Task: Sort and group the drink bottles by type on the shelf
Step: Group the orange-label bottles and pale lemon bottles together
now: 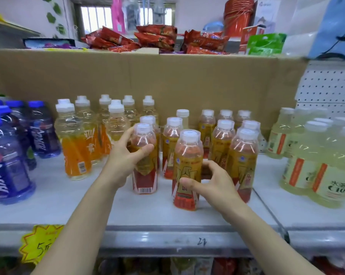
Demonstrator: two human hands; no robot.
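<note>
Shelf (48, 205) crowded — left hand (124, 157), right hand (211, 181) fingers each grip red-labelled bottles (144, 161).

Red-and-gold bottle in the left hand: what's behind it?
Directly behind the bottle in the left hand, another clear-capped bottle shows cap and shoulder; its label is covered. Behind that stands the cardboard box.
</note>
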